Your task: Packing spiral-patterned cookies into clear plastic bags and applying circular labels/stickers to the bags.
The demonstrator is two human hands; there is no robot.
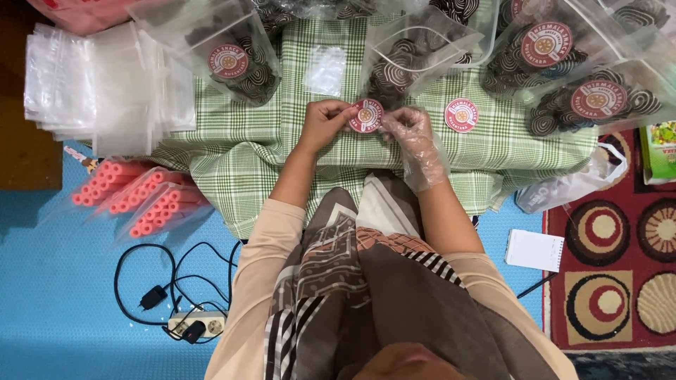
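Head view: both hands pinch a round red sticker (366, 115) over the green checked cloth (232, 151).
Left hand (324, 123) grips one edge, gloved right hand (415, 141) the other; peeling cleanly likely needs slow, even fingertip pressure before the open snack pouch (412, 53) beyond.

The person wore a long-sleeved top in pale peach, the sleeves pushed up toward the elbows, under a draped scarf patterned in brown, grey, cream and black stripes with geometric motifs. The right hand (415, 137) was covered by a thin, crinkled, clear plastic glove reaching past the wrist. The left hand (322, 123) was bare.
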